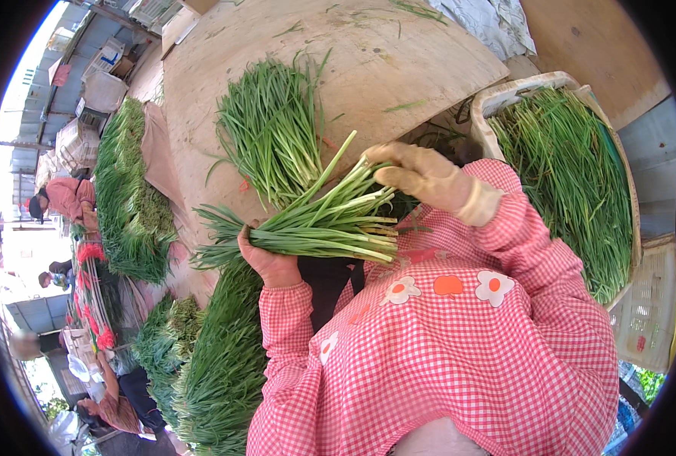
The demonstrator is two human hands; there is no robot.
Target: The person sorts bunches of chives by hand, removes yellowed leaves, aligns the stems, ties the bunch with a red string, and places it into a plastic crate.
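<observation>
Head view of a person in a red-and-white checked smock bundling green chives. The left hand, bare, is wrapped from below around a bundle of chives, fingers curled tight about the stalks near their middle; the leaf tips fan out to the left of this hand and the cut pale ends point right. The right hand, in a beige glove, rests on the upper right end of the same bundle, its fingers bent over a few long stalks that angle upward; whether it pinches a single stalk cannot be told. Just beyond both hands, a loose heap of chives lies on a wooden board. To the right of the gloved hand stands a woven basket, its rim pale, filled with more chives. Below and left of the bare hand lies a long pile of finished bundles, and further left a second green mound. Other people work well apart at the left edge.
</observation>
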